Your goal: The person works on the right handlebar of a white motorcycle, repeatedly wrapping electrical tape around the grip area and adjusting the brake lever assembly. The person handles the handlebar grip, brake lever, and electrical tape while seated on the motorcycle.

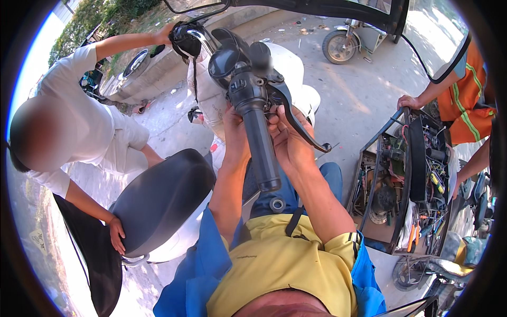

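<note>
In front of me a scooter's black handlebar grip (262,150) points toward my body, its hollow end nearest me. A black brake lever (293,117) runs along its right side, and a black switch housing (246,90) sits at its far end. My left hand (234,126) is on the left of the grip, close to the housing; its fingers are mostly hidden behind the grip. On the other side, my right hand (289,138) is under the lever near its pivot, fingertips pinched together. Whatever lies between them is too small and covered to make out.
At left a person in white rests one hand on the black scooter seat (163,203), the other by the far handlebar. To the right stands an open toolbox (393,185) full of tools, with a person in orange beside it. A windshield frame (438,82) hangs at upper right.
</note>
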`<state>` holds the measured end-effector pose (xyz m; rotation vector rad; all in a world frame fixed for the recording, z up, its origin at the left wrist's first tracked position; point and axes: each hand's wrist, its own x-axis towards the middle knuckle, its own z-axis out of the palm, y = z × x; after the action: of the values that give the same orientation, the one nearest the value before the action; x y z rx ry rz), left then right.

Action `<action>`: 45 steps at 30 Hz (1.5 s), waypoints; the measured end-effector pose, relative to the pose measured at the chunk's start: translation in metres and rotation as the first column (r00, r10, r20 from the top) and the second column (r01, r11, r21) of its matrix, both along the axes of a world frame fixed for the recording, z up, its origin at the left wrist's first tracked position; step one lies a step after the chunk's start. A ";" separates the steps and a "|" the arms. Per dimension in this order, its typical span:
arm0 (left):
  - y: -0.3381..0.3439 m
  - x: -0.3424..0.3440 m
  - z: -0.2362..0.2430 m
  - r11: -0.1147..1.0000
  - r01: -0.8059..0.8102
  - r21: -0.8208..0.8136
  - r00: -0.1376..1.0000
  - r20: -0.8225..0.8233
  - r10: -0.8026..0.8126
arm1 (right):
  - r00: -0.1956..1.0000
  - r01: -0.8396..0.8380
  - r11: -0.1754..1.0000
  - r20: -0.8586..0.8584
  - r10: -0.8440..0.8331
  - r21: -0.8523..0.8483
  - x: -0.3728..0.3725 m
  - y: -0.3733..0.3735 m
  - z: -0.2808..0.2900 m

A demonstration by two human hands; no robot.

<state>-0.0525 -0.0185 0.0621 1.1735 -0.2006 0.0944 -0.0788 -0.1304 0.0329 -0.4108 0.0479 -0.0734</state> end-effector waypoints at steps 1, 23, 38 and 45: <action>0.000 0.000 -0.001 1.000 0.003 0.006 1.000 0.025 -0.003 | 1.000 0.022 1.000 0.012 -0.022 -0.007 0.001 0.000 -0.001; 0.012 0.010 -0.016 0.972 -0.040 0.231 0.996 0.081 0.022 | 0.981 0.165 0.757 0.187 -0.058 -0.632 0.024 -0.017 0.008; 0.013 0.007 -0.009 0.943 -0.073 0.324 0.988 0.155 0.023 | 0.976 0.196 0.660 0.211 -0.058 -0.726 0.026 -0.023 0.007; 0.012 0.018 -0.021 0.992 0.025 0.122 0.995 0.091 -0.036 | 0.982 0.146 0.714 0.190 -0.019 -0.685 0.022 -0.025 0.009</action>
<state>-0.0341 -0.0062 0.0410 1.2874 -0.3093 0.1113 -0.0567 -0.1554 0.0423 -1.1711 -0.1398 -0.2202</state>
